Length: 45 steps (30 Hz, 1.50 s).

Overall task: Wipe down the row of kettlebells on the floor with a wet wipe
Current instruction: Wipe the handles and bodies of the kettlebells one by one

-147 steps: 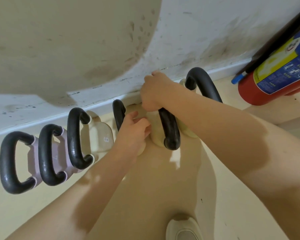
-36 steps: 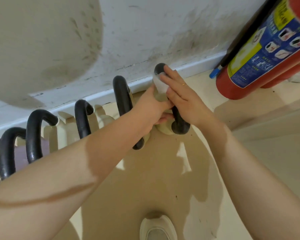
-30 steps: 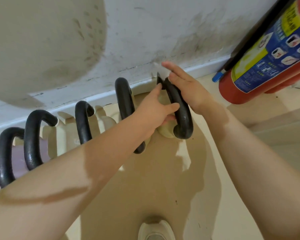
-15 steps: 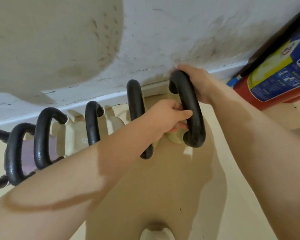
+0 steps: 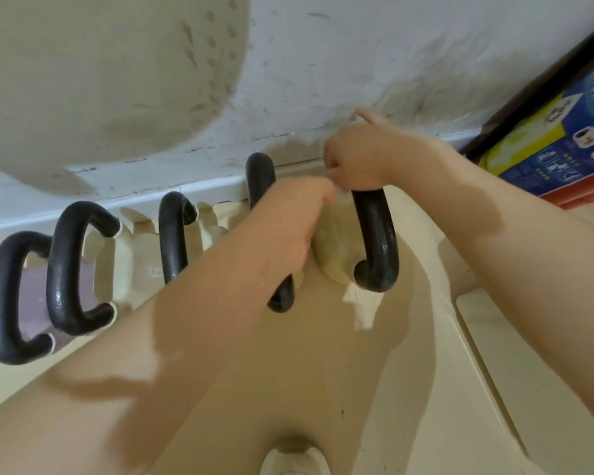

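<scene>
A row of kettlebells with black handles stands on the floor along the wall. The rightmost kettlebell (image 5: 378, 248) has a cream body and a thick black handle. My right hand (image 5: 360, 159) is closed around the top of that handle, with a sliver of white wet wipe (image 5: 342, 197) showing under its fingers. My left hand (image 5: 295, 221) is blurred and reaches in between this handle and the neighbouring kettlebell (image 5: 259, 180), touching the cream body; what it holds is hidden. Further left stand cream kettlebells (image 5: 172, 241) and a lilac one (image 5: 31, 296).
A red fire extinguisher (image 5: 563, 145) with a blue and yellow label stands at the right against the wall. A stained white wall and baseboard (image 5: 117, 197) run behind the row. My shoe tip (image 5: 294, 461) shows at the bottom on the beige floor.
My right hand has slid from the far side of the rightmost handle over its top. My left hand has shifted up toward the right hand. The view has swung slightly right.
</scene>
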Tool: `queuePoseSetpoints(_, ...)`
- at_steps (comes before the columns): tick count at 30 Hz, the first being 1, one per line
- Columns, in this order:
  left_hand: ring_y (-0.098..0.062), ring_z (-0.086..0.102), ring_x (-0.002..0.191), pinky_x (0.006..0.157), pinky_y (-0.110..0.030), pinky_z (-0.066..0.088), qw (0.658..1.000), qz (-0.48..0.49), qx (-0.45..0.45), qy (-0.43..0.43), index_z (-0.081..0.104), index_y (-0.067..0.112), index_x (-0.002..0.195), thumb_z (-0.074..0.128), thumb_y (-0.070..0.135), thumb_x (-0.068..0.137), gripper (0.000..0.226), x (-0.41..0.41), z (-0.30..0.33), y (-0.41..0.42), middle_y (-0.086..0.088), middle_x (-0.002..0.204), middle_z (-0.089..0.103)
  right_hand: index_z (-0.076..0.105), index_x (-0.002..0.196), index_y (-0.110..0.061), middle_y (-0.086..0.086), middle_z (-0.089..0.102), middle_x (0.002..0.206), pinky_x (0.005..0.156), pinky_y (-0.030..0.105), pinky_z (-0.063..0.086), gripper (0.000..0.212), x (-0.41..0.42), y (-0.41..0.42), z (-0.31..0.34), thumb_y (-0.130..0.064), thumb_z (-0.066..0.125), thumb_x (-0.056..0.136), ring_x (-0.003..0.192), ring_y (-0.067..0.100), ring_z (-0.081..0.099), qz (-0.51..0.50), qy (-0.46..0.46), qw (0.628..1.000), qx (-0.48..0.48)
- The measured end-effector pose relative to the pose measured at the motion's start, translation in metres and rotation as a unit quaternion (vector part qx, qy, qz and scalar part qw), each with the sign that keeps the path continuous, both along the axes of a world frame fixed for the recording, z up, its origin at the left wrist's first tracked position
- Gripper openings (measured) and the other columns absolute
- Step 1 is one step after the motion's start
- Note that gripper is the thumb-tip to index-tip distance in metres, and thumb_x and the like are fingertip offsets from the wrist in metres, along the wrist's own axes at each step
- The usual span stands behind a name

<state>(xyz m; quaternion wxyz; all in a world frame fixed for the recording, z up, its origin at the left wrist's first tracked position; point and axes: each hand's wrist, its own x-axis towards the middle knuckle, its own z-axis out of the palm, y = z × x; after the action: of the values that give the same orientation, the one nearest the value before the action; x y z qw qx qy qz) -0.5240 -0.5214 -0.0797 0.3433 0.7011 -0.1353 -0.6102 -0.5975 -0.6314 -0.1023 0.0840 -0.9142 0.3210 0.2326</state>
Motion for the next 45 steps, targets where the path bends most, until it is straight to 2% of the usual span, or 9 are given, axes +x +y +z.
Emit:
queuePoseSetpoints(5,-0.019,0.052,0.094,0.091,-0.026,0.048,0.982,0.137,-0.083,0.103,0.048,0.008,0.082,0.045,-0.006,0.082,0.014,0.017,0.017,0.007,-0.01,0.09,0.052,0.061,0.078,-0.018,-0.003,0.061,0.12,0.115,0.045,-0.008,0.028,-0.01,0.014,-0.003,-0.028,0.038,0.091,0.136,0.017,0.031,0.115,0.094,0.98,-0.132)
queuePoseSetpoints(11,-0.018,0.061,0.099,0.084,-0.026,0.052,0.982,0.116,-0.087,0.12,0.045,0.007,0.117,0.045,-0.004,0.084,0.034,0.021,0.016,0.019,-0.008,0.105,0.061,0.052,0.13,-0.021,-0.002,0.022,0.155,0.117,0.043,0.003,0.042,-0.015,0.029,-0.004,-0.034,0.038,0.093,0.145,0.018,0.005,0.09,0.075,0.985,-0.127)
queuePoseSetpoints(19,-0.019,0.065,0.095,0.074,-0.024,0.057,0.983,0.108,-0.076,0.124,0.052,0.007,0.121,0.044,-0.007,0.085,0.039,0.019,0.015,0.037,-0.006,0.103,0.064,0.063,0.116,-0.01,0.018,0.016,0.155,0.114,0.036,0.019,0.031,-0.044,0.075,-0.018,-0.012,0.044,0.091,0.145,0.029,0.008,-0.078,-0.19,0.972,-0.112)
queuePoseSetpoints(26,-0.016,0.061,0.097,0.083,-0.026,0.054,0.994,0.055,-0.074,0.053,0.06,0.014,0.108,0.043,-0.006,0.087,0.033,-0.006,0.007,0.03,-0.004,0.105,0.061,-0.003,0.144,-0.035,0.007,0.015,0.157,0.078,0.03,0.044,0.077,-0.066,0.163,-0.051,-0.007,0.046,0.092,0.123,0.03,0.048,-0.382,-0.378,0.842,-0.035)
queuePoseSetpoints(28,-0.013,0.057,0.095,0.095,-0.032,0.049,0.997,-0.026,-0.068,0.0,0.054,0.024,0.124,0.043,-0.001,0.088,0.045,-0.012,-0.004,0.028,0.001,0.1,0.057,0.016,0.145,-0.025,0.004,0.053,0.129,0.065,0.024,0.043,0.065,-0.069,0.175,-0.062,-0.01,0.051,0.092,0.101,0.024,0.059,-0.486,-0.426,0.763,0.017)
queuePoseSetpoints(31,-0.01,0.053,0.097,0.102,-0.037,0.043,0.994,-0.095,-0.058,-0.01,0.044,0.032,0.136,0.042,0.002,0.091,0.054,-0.021,-0.012,0.031,0.004,0.107,0.057,0.044,0.114,-0.018,-0.009,0.054,0.081,0.056,0.021,0.039,0.032,-0.071,0.174,-0.066,-0.013,0.06,0.086,0.079,0.021,0.057,-0.537,-0.461,0.698,0.109)
queuePoseSetpoints(39,-0.018,0.055,0.108,0.087,-0.031,0.042,0.991,-0.119,-0.065,-0.019,0.061,0.025,0.091,0.043,0.031,0.094,0.019,-0.024,-0.009,0.028,-0.001,0.111,0.065,0.055,0.078,-0.005,-0.005,0.051,0.071,0.062,0.027,0.036,0.048,-0.062,0.144,-0.056,-0.041,0.03,0.095,0.064,0.006,0.046,-0.551,-0.594,0.565,0.158)
queuePoseSetpoints(42,-0.013,0.054,0.104,0.095,-0.03,0.037,0.992,-0.116,-0.056,0.009,0.06,0.022,0.114,0.033,0.044,0.096,0.039,-0.02,-0.008,0.02,0.008,0.095,0.063,0.053,0.092,-0.02,-0.021,0.048,0.073,0.061,0.011,0.034,0.018,-0.064,0.146,-0.057,-0.021,0.037,0.099,0.064,-0.007,0.045,-0.476,-0.58,0.656,0.079)
queuePoseSetpoints(45,-0.008,0.056,0.09,0.094,-0.028,0.038,0.992,-0.113,-0.055,0.011,0.057,0.016,0.123,0.022,0.051,0.096,0.056,-0.015,-0.011,0.015,0.009,0.088,0.063,0.035,0.139,-0.017,-0.011,0.044,0.136,0.099,0.007,0.025,0.042,-0.067,0.151,-0.069,-0.023,0.037,0.098,0.122,-0.003,0.04,-0.381,-0.463,0.8,-0.036)
